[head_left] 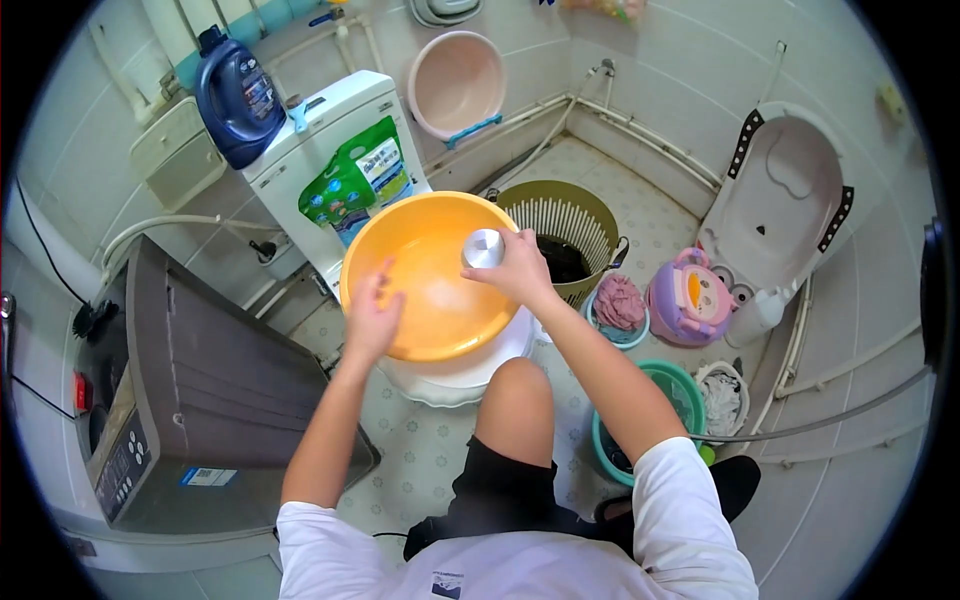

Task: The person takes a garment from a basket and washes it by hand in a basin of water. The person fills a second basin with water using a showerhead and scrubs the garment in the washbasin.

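Observation:
In front of me is a yellow-orange basin, with a whitish patch in its bottom. My right hand reaches over the basin's right side, its fingers wrapped round a small round silver metal cup with its flat round end facing me. What the cup holds, if anything, is hidden. Above the basin's left part hovers my left hand, fingers spread and holding nothing. Beneath the basin shows a white round piece with a wavy rim.
A grey washing machine stands at left. Behind the basin, a blue detergent bottle and a green bag are on a white toilet. To the right are an olive basket, a purple potty and a green tub.

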Available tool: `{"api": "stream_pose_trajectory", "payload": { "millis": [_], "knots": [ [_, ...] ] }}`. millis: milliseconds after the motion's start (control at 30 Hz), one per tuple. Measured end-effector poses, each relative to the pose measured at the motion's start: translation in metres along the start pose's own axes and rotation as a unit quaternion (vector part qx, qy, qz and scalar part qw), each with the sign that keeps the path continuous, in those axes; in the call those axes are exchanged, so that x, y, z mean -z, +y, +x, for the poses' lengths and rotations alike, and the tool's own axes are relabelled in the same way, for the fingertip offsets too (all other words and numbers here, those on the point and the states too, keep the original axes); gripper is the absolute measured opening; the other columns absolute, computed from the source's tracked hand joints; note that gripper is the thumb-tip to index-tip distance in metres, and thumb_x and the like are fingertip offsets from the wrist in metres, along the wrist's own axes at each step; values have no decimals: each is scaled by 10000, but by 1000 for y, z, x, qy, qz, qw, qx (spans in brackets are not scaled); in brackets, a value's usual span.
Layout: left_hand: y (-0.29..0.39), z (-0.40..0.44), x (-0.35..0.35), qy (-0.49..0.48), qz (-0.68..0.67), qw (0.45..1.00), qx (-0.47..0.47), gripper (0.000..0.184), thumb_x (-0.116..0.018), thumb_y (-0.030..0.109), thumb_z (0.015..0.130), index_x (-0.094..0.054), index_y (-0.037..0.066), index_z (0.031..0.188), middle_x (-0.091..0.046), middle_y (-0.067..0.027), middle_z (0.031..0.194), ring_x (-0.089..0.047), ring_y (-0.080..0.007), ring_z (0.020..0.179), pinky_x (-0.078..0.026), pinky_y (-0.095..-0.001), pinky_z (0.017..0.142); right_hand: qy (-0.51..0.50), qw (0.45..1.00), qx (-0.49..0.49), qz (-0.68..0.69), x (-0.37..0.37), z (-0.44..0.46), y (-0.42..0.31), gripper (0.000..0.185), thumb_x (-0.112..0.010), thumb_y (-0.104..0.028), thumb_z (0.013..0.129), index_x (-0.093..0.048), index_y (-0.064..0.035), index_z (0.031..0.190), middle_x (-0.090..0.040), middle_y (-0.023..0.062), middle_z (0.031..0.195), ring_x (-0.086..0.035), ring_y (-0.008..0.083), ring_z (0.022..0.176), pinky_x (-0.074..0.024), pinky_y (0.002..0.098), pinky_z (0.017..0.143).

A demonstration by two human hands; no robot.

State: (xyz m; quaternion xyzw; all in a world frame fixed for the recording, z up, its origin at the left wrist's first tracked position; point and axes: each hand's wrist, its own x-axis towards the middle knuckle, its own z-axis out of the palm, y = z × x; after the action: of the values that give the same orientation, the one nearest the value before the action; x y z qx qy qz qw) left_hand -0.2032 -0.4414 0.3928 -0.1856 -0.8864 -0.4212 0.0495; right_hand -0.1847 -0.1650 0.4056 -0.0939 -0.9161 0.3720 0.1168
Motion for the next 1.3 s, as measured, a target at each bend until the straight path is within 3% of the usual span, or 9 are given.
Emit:
{"api": "stream_pose_trajectory", "payload": {
  "millis": [133,233,300,467,600,633,833,1067,1300],
  "knots": [
    [63,3,-56,-92,-429,857,269,542,-444,248,1061,-253,161,1561,-634,-141,1183,-675,-250,1045,-551,-382,919,5,1000,16,-27,0,-10,-21,859,-888,-441,636,-559,-52,1327,-523,184,1241,-610,355,1104,-497,480,928],
    [67,19,-82,-124,-544,771,306,448,-433,320,1082,-310,180,1489,-634,-123,1169,-684,-228,985,-570,-407,886,33,995,83,-35,-12,-12,-19,906,-877,-353,644,-512,-23,1404,-544,192,1244,-609,363,1112,-496,451,942],
    [77,23,-93,-70,-576,770,266,392,-432,344,1083,-356,174,1428,-637,-110,1161,-684,-217,957,-581,-407,851,42,990,130,-23,-22,-14,-17,895,-853,-240,652,-488,-7,1435,-557,198,1232,-615,376,1095,-501,436,948],
    [56,37,-101,18,-563,798,213,371,-435,360,1082,-393,164,1394,-643,-108,1116,-685,-217,913,-603,-406,750,-23,983,163,82,-31,-10,-10,803,-799,-238,722,-497,-48,1442,-598,158,1222,-587,314,1151,-426,454,981],
    [46,48,-85,35,-579,766,276,397,-449,377,1073,-409,127,1378,-644,-173,1129,-686,-311,1004,-589,-468,852,-14,965,264,4,-4,-27,7,683,-776,-256,764,-556,-80,1386,-640,132,1243,-615,313,1143,-467,449,950],
    [44,51,-84,44,-588,757,282,407,-451,384,1070,-418,109,1368,-643,-189,1135,-681,-337,1033,-578,-488,888,41,959,277,-38,8,-38,15,587,-747,-282,797,-595,-108,1337,-638,107,1256,-586,290,1190,-393,461,1015],
    [-19,75,-106,-39,-672,682,286,459,-516,429,1035,-563,46,1283,-580,-203,1290,-546,-358,1268,-423,-494,1124,181,944,186,-201,168,-81,80,590,-713,-234,829,-546,-99,1379,-599,90,1296,-546,254,1234,-339,484,1075],
    [-38,95,-126,-44,-730,616,293,419,-513,354,1044,-561,2,1267,-543,-196,1314,-511,-371,1286,-416,-545,1127,401,765,113,-490,437,-173,105,660,-694,-241,832,-478,-81,1435,-541,115,1384,-474,284,1345,-333,505,1106],
    [-20,105,-144,-49,-684,638,350,472,-533,429,1029,-582,10,1241,-623,-159,1200,-617,-315,1163,-523,-485,1029,511,538,-28,-670,658,-271,38,742,-684,-281,823,-417,-67,1481,-424,107,1529,-371,288,1447,-310,530,1148]
  ]
}}
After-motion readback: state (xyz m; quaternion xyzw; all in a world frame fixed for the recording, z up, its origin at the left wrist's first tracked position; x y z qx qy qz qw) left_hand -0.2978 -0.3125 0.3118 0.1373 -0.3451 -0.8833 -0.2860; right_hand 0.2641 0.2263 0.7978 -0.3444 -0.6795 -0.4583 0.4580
